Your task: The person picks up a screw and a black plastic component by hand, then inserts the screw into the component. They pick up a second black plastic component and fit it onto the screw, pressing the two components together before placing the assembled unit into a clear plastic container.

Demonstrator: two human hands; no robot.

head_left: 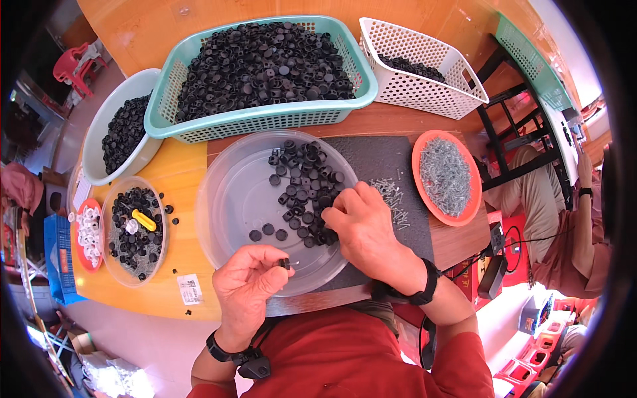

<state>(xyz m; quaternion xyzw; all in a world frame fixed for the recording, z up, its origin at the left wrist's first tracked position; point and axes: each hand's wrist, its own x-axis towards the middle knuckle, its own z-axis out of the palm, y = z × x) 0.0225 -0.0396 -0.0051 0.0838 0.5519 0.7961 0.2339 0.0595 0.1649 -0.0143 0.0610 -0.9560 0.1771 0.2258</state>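
Note:
My left hand (pixel 249 282) is closed in a pinch at the near rim of a clear round basin (pixel 222 179). Between its thumb and forefinger sits a small black plastic cap (pixel 284 263), with a thin metal pin or screw sticking out to the right. My right hand (pixel 365 229) reaches over the basin's right side, fingers bent down against a heap of black caps (pixel 305 192). Its fingertips are close together, and what they grip is hidden. A few caps lie apart from the heap, near the basin's front.
Behind the basin stands a teal basket (pixel 265 113) heaped with black parts, beside a white basket (pixel 424 93). At right are loose metal pins (pixel 391 199) on a dark mat (pixel 418 232) and an orange dish (pixel 419 179) of pins. A yellow-handled tool (pixel 144 219) lies in a left tub.

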